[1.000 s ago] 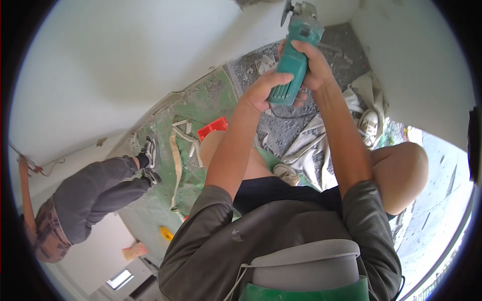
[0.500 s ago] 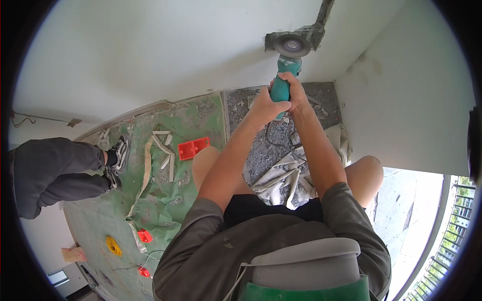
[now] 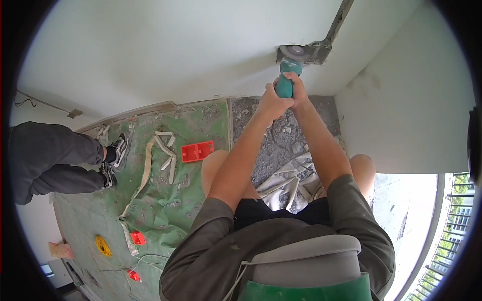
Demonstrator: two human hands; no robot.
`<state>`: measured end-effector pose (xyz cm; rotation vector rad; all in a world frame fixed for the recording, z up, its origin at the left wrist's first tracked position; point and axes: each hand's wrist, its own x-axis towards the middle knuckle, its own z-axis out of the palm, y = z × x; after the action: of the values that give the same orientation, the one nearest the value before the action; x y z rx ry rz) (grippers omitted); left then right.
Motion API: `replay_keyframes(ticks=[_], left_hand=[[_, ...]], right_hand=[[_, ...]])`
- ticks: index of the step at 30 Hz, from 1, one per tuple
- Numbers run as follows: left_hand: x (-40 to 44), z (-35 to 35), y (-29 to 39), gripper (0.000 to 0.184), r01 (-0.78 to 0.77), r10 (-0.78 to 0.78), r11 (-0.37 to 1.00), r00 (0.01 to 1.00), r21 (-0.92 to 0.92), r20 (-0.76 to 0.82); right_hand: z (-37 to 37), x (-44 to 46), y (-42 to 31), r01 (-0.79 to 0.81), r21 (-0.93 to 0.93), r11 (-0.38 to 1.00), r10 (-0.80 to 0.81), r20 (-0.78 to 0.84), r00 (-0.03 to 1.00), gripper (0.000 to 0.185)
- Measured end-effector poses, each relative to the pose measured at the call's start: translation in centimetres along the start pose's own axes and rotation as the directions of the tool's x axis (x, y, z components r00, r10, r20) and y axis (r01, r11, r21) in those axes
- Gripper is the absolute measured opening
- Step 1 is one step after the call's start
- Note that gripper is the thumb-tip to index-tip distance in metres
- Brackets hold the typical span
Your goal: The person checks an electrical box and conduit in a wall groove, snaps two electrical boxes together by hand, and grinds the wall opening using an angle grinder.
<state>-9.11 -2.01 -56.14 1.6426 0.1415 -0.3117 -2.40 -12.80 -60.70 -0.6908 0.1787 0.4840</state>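
Both my hands are wrapped round a teal angle grinder [image 3: 284, 86]. My left hand [image 3: 272, 103] grips the rear of its body from the left. On the right side, my right hand [image 3: 298, 91] closes round the body nearer the head. The grinder's round disc [image 3: 295, 51] sits at the rough rectangular recess [image 3: 316, 52] cut in the white wall; whether it touches the recess edge I cannot tell. From this recess a narrow chase [image 3: 339, 21] runs upward along the wall.
Rubble [image 3: 286, 128] and a crumpled white sheet [image 3: 286, 183] lie below my arms. Left are a green floor covering [image 3: 196, 195], a red double box [image 3: 197, 151], white strips [image 3: 172, 168] and a yellow coil [image 3: 103, 246]. Another person's legs [image 3: 60, 158] stand at far left. A railing [image 3: 454, 220] is at right.
The grinder's disc has gone from in front of the recess's left part to partly within the recess. My hands still hold the grinder. The whole view has shifted slightly.
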Motion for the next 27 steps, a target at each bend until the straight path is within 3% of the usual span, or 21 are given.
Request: replay_keyframes(ticks=[12, 27], left_hand=[[0.8, 0.0, -1.1, 0.063, -0.019, 0.016, 0.994, 1.0, -0.107, -0.027], [0.9, -0.5, -0.9, 0.061, -0.01, 0.008, 0.996, 0.999, -0.09, -0.032]], right_hand=[[0.5, -0.3, 0.0, 0.008, -0.032, 0.999, -0.01, -0.038, 0.999, 0.025], [0.2, 0.7, 0.3, 0.013, 0.005, 1.0, -0.013, -0.054, 0.998, 0.024]])
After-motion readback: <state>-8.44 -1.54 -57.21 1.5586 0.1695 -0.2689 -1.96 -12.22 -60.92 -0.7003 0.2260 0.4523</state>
